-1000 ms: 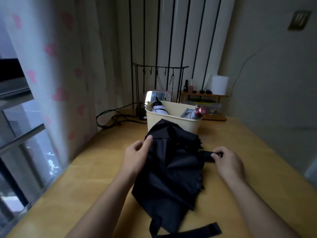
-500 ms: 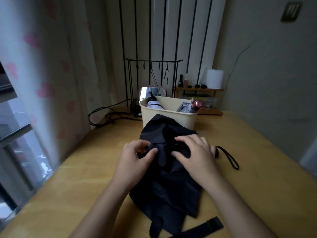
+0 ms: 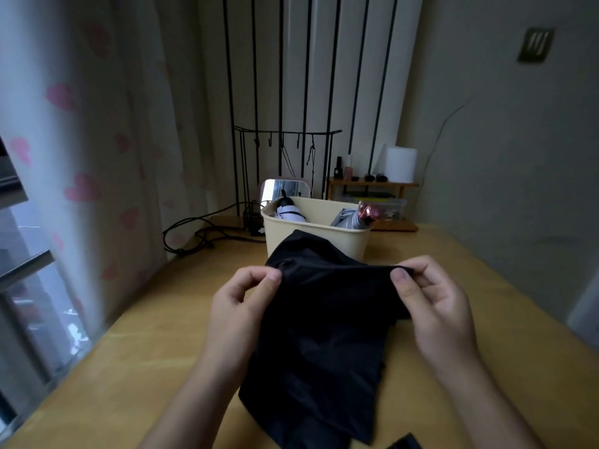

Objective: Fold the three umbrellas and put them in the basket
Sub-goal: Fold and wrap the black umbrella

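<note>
A black umbrella (image 3: 321, 335) lies on the wooden table (image 3: 146, 367) in front of me, its loose cloth spread out. My left hand (image 3: 243, 303) pinches the cloth's upper left edge between thumb and fingers. My right hand (image 3: 431, 303) pinches the upper right edge, and the cloth is stretched between them. Behind it stands a cream basket (image 3: 343, 236). Inside are a folded white umbrella with a black tip (image 3: 289, 211) on the left and a folded grey umbrella with a pink handle (image 3: 355, 217) on the right.
A small mirror (image 3: 285, 188) and a black wire rack (image 3: 285, 140) stand behind the basket. Black cables (image 3: 201, 231) lie at the back left. A wooden shelf with bottles and a white roll (image 3: 400, 163) is at the back right. A curtain and window are on the left.
Both hands have gone from pressing on the umbrella's middle to pinching its upper edge apart, left and right. The wrist strap at the right is hidden now.
</note>
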